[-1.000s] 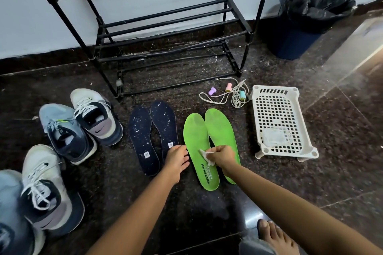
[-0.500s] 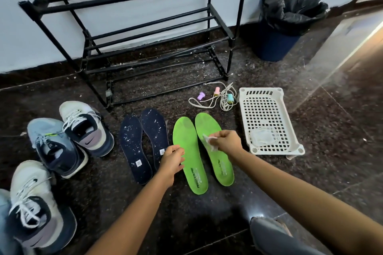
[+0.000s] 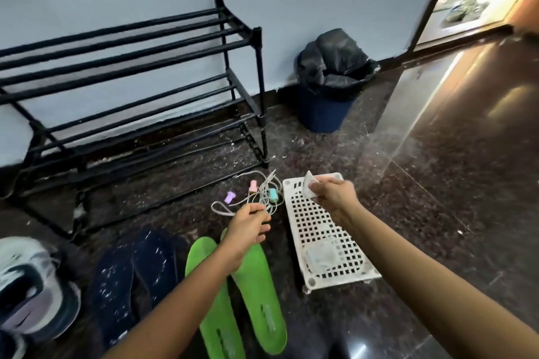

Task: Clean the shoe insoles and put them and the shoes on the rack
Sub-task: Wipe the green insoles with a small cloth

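Two green insoles lie side by side on the dark floor, with two dark blue speckled insoles to their left. My right hand pinches a small white wipe, lifted over the far end of the white perforated tray. My left hand hovers above the green insoles with loosely curled fingers and holds nothing. A white and grey sneaker sits at the left edge. The black shoe rack stands against the wall.
A dark bin lined with a black bag stands right of the rack. A tangle of white cord with pastel clips lies between rack and tray. A packet of wipes rests on the tray. A doorway opens at the far right.
My right hand lifted the wipe off the green insole and moved it up over the tray. My left hand rose off the insoles. The view swung right, toward the bin.
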`<state>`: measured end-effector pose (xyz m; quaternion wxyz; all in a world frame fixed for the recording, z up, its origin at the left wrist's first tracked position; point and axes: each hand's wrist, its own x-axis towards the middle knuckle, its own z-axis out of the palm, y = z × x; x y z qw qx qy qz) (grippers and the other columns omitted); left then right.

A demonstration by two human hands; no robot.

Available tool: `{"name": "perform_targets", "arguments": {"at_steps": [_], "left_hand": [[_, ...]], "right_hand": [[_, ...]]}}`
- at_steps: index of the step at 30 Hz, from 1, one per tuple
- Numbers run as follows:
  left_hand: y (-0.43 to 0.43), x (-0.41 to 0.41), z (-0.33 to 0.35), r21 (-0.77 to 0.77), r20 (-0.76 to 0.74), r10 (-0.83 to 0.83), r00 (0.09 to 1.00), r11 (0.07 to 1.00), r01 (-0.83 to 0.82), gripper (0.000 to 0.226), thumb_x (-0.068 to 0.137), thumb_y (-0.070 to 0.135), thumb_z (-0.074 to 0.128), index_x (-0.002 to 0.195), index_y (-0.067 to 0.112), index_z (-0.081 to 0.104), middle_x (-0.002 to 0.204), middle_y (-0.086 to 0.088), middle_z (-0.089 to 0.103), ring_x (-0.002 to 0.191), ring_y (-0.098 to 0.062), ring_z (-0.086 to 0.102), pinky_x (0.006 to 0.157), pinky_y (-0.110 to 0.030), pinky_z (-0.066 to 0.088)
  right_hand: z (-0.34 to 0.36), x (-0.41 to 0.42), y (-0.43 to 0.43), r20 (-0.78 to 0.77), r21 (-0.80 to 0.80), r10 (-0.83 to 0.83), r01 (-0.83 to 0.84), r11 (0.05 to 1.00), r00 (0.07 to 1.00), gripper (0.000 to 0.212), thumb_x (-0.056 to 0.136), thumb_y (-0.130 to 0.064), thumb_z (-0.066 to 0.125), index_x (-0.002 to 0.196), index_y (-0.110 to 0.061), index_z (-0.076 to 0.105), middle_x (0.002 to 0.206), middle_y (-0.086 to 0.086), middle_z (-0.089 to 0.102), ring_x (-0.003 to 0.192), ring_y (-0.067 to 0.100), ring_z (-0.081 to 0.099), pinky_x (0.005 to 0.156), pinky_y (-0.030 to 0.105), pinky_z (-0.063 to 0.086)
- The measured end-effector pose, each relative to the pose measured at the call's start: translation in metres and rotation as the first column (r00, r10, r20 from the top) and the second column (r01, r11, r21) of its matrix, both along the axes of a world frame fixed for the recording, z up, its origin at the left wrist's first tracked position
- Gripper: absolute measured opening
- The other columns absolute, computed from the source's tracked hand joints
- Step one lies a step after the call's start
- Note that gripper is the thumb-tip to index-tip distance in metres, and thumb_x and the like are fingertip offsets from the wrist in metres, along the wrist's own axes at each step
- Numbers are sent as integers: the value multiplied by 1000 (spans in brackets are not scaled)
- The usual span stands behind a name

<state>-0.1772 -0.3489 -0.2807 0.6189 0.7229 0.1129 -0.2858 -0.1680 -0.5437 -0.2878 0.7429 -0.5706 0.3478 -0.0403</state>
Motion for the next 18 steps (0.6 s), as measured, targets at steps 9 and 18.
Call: {"name": "perform_targets", "arguments": {"at_steps": [9, 18], "left_hand": [[-93, 80, 23, -67, 62, -102, 993, 992, 106, 18, 99, 15, 47, 114, 18, 57, 101, 1, 66, 86, -13, 61, 82, -29, 49], [-168, 132, 28, -178, 33, -13, 999, 984, 19, 20, 101, 17, 47, 118, 18, 58, 112, -3, 67, 101, -17, 64, 92, -33, 51]], "right_hand": [[40, 114, -90, 45, -178, -145, 151, 972, 988, 16, 76, 1, 61, 84, -6, 72, 72, 15, 68, 49, 19, 57, 44, 23, 43], [66, 212, -158, 72, -14, -295, 297, 955, 953, 19, 77, 5, 61, 67, -11, 65, 59, 8, 57, 28, 7, 40, 39, 19, 44]]}}
